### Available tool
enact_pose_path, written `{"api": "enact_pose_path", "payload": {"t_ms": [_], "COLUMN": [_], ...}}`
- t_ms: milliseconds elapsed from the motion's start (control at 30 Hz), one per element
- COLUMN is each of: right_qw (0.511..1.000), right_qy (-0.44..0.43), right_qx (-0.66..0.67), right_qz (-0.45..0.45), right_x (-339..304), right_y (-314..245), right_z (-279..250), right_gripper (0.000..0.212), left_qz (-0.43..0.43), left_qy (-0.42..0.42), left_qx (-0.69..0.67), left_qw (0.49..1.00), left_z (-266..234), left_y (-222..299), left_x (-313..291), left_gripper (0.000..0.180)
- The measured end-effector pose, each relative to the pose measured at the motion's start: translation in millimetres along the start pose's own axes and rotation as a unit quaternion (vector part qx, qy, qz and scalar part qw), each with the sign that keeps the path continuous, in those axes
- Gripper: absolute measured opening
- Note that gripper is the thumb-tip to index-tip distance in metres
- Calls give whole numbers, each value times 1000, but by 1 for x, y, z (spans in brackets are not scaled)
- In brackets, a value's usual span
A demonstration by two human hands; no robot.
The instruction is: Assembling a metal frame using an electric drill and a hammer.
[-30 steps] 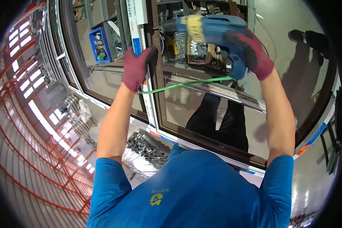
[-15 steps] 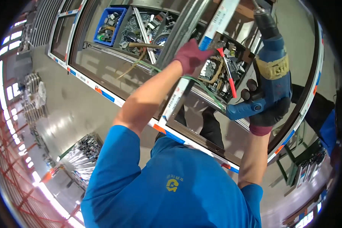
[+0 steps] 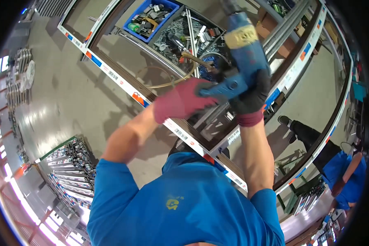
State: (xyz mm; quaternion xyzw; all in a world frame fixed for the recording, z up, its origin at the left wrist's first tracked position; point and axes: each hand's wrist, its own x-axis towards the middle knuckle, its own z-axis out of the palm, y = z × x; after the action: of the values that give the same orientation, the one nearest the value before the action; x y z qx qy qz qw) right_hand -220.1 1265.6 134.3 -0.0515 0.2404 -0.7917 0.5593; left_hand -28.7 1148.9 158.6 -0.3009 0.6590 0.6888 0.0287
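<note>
A blue power drill (image 3: 247,51) with a yellow-taped body is held over the frame, its chuck pointing away from me and slightly blurred. My right hand (image 3: 254,96), in a dark-palmed glove with a maroon cuff, grips the rear of the drill. At the handle's free end, my left hand (image 3: 184,100) in a maroon glove with dark fingertips is closed around the grip. Beneath both hands lies a large brown frame (image 3: 119,84) edged with white, blue and orange tape. What the drill bit points at is cut off by the upper edge.
Beyond the frame's near rail are a blue bin (image 3: 175,5) of small parts and a grey tray (image 3: 153,41) of screws and fittings. A wooden-handled tool (image 3: 199,61) and a thin yellowish hose (image 3: 168,85) lie there. Another person (image 3: 340,172) in blue stands at right. Stacked profiles (image 3: 71,172) sit lower left.
My left hand has left the frame's crossbar and taken hold of the drill's handle. The drill and right hand have shifted left. My view has turned, and the red-handled tool is out of sight.
</note>
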Motion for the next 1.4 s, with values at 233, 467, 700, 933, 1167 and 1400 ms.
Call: {"api": "enact_pose_path", "payload": {"t_ms": [233, 467, 700, 933, 1167, 1400], "right_qw": [842, 462, 448, 484, 513, 602], "right_qy": [-33, -119, -100, -82, -100, 21], "right_qx": [-524, -877, -887, -870, -849, -797], "right_qz": [123, 62, 43, 45, 76, 53], "right_x": [47, -31, -38, -28, -22, 48], "right_y": [81, 114, 134, 140, 134, 115], "right_z": [-11, -69, -85, -95, -93, -59], "right_gripper": [62, 71, 63, 58, 59, 42], "left_qz": [-80, -109, -135, -159, -142, -150], "left_qy": [131, 129, 149, 260, 243, 111], "left_qx": [371, 545, 544, 592, 611, 546], "left_qw": [916, 821, 815, 746, 740, 817], "left_z": [-222, -362, -374, -396, -362, -238], "left_y": [21, -74, -146, -195, -245, -250], "left_x": [21, 185, 290, 333, 333, 308], "left_gripper": [58, 68, 63, 56, 45, 63]}}
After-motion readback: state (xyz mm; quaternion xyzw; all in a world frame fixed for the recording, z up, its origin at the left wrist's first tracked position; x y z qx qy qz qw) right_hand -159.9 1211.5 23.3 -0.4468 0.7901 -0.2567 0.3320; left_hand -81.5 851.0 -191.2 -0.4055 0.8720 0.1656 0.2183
